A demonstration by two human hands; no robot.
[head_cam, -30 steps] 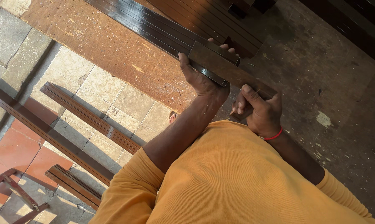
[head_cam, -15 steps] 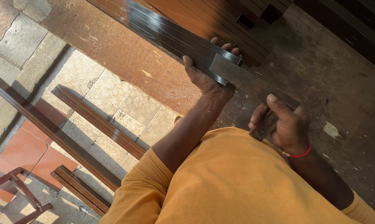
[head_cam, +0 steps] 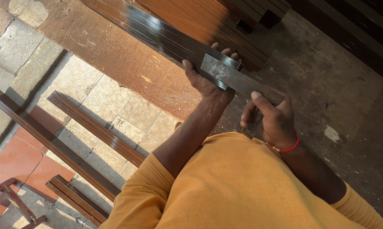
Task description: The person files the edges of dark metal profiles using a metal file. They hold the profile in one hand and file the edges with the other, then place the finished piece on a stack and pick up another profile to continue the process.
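Left hand (head_cam: 208,87), fingers wrapped over the bundle of long dark glossy wooden strips (head_cam: 157,34) on the worn bench (head_cam: 115,59), steadying it. Right hand (head_cam: 274,121) clamped on flat grey metal blade (head_cam: 233,78), pressed flat against the bundle's near end.

metal blade (head_cam: 238,80): dull grey, streaked
wooden strips (head_cam: 157,34): glossy dark brown, lighter reddish stripes
workbench (head_cam: 115,55): worn orange-brown, pale scratches
sleeves (head_cam: 225,186): plain mustard-orange
wrist thread (head_cam: 286,148): bright red
floor tiles (head_cam: 106,106): beige stone; terracotta red at lower left
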